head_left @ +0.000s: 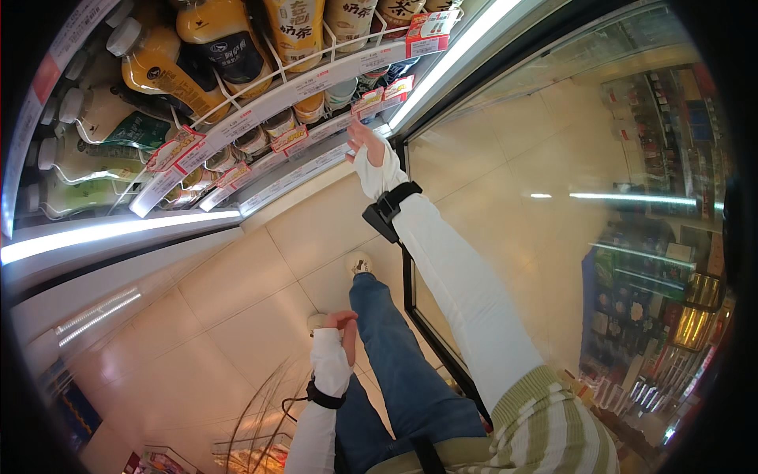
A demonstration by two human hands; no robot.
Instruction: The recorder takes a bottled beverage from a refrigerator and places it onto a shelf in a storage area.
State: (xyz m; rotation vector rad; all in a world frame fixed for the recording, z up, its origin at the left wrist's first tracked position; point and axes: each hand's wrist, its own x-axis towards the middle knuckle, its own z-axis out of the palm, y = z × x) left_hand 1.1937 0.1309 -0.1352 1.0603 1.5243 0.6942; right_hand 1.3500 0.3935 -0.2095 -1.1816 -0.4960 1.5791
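Note:
My right hand (370, 147) reaches up beside the right end of the lower shelf of an open drinks fridge. Its fingers are stretched out close to the red-and-white price tags (368, 103), and I see nothing in them. Low in front of my legs hangs my left hand (341, 324), loosely bent and holding nothing visible. Orange-capped-looking juice is not within either hand's grasp; bottles of orange drink (162, 67) lean on the upper shelf. Cups (309, 107) stand in the row below.
A wire rail (332, 47) runs along the upper shelf's front. To my right stands the open glass door with its black frame (408, 284). Stocked store shelves (655, 308) show through the glass. Pale tiles (237, 292) cover the floor around my feet.

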